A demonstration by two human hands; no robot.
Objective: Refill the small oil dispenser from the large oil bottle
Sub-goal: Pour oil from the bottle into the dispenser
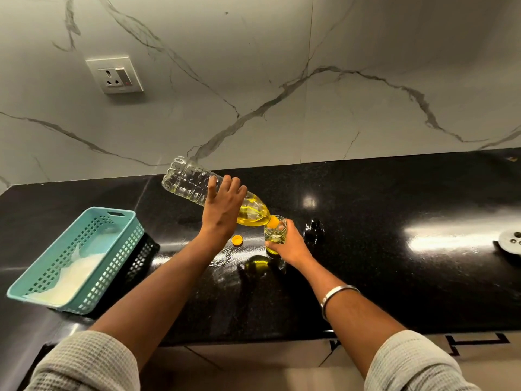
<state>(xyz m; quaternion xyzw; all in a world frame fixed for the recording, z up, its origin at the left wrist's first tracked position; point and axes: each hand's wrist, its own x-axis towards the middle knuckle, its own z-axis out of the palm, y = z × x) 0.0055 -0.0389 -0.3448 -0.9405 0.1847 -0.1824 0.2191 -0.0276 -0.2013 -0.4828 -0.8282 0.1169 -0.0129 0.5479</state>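
My left hand (224,206) grips the large clear oil bottle (189,183) around its middle. The bottle is tipped down to the right, with yellow oil pooled at its neck. Its orange neck rests on the open mouth of the small glass dispenser (275,234). My right hand (290,245) holds the dispenser upright on the black counter; some yellow oil shows at its bottom. The bottle's orange cap (237,240) lies on the counter between my hands. A dark dispenser top (313,231) stands just right of the dispenser.
A teal plastic basket (112,249) holding something white sits at the left on the black counter (394,263). A grey round metal piece (511,241) is at the right edge. Marble wall with a socket (115,74) rises behind.
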